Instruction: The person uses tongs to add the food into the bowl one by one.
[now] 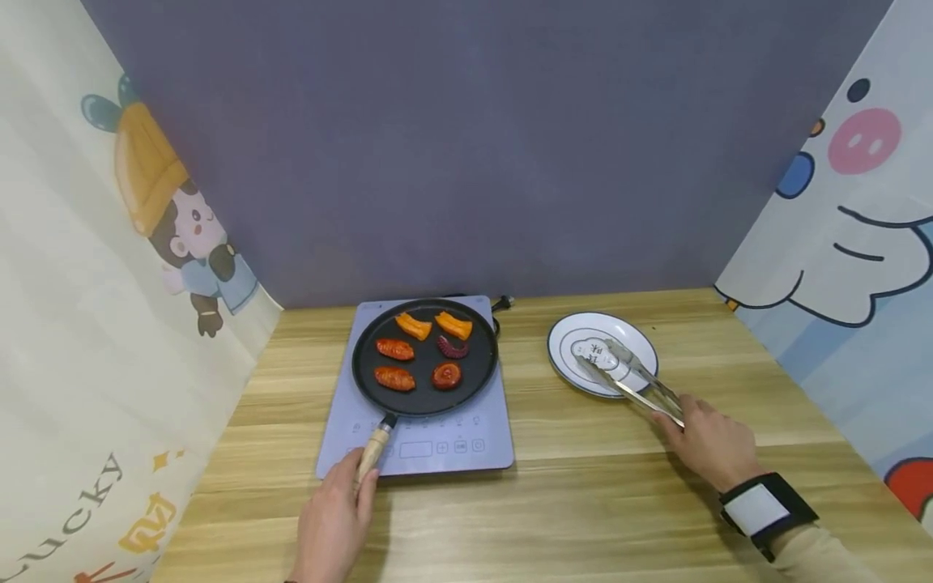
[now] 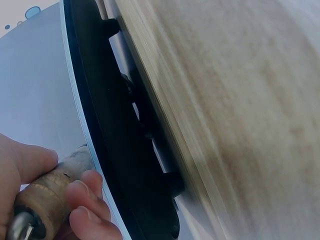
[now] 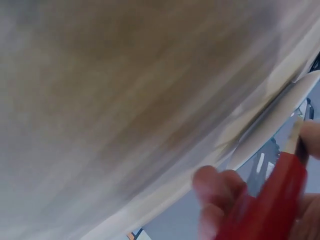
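My left hand (image 1: 334, 518) grips the wooden handle (image 1: 374, 450) of a round black frying pan (image 1: 423, 397). In the left wrist view the thumb and fingers wrap that handle. Several food pieces lie in the pan: two orange strips (image 1: 453, 325), two glazed chicken wings (image 1: 394, 378), a purple octopus tentacle (image 1: 453, 348) and a round reddish-brown piece (image 1: 447, 375). My right hand (image 1: 710, 444) holds metal tongs (image 1: 641, 393), whose spread tips lie over a white plate (image 1: 564, 364) with a dark rim. The right wrist view shows a red tong handle (image 3: 280, 195) in the hand.
The pan sits on a pale induction cooker (image 1: 466, 455) with touch controls on its front. A black plug (image 1: 503, 304) lies behind it. The wooden table (image 1: 568, 502) meets a grey back wall (image 1: 496, 146), with cartoon-printed curtains (image 1: 66, 324) at both sides.
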Tool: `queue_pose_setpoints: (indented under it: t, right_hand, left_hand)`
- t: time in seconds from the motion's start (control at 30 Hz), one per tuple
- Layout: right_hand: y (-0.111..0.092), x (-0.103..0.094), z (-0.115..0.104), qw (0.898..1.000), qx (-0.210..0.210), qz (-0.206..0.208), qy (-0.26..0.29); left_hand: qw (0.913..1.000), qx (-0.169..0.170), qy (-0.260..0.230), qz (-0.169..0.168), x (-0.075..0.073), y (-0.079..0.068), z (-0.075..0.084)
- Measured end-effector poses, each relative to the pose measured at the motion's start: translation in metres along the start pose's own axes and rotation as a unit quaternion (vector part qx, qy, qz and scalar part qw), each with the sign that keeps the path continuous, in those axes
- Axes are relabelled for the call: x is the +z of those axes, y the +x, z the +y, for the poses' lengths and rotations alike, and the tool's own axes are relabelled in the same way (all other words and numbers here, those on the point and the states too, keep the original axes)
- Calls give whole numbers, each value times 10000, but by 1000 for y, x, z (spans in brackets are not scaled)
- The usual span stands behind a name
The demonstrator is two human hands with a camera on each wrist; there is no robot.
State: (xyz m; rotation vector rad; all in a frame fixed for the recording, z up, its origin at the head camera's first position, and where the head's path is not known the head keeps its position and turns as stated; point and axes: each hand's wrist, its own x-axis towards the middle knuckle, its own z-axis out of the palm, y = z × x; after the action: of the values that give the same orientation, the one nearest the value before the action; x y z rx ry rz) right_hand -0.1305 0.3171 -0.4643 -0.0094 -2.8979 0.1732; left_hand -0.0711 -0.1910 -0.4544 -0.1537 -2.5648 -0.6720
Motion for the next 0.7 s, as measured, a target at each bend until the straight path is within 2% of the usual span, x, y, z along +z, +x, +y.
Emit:
queue_pose_setpoints:
  t: [0.33, 0.7]
  right_hand:
    - [0, -1, 3, 9976, 193, -653, 81]
    - [2, -7, 4, 9946, 377, -951, 159]
  left_hand:
    - [10000, -6, 3, -32, -1, 1, 1]
    - [9999, -57, 23, -84, -1, 0, 1]
